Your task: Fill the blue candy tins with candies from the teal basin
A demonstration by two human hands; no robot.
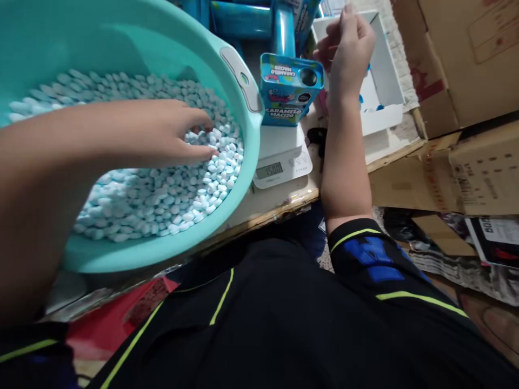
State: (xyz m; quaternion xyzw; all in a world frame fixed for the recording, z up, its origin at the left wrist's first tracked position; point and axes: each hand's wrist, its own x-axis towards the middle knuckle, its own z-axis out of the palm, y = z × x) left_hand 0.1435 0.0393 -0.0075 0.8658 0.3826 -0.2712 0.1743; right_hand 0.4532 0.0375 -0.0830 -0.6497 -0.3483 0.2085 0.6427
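My left hand [182, 132] reaches down into the teal tub [239, 178], its thumb and fingers apart among the small pale blue and white candies [141, 202]. My right hand [351, 46] is raised beyond the scale, close to a white box, with its fingers curled; whatever may lie in them is hidden. Between the two hands a blue "Caramelo Macizo" tin [286, 94] stands upright on a white digital scale [290, 167]. A dark round opening shows in the tin's top. The scale's display appears to read 150.0.
More blue tins [243, 21] are stacked behind the scale. The open white box [381, 116] at the right holds a few small blue pieces. Cardboard boxes [482, 167] crowd the right side. The worktable's wooden edge [279, 208] runs before my body.
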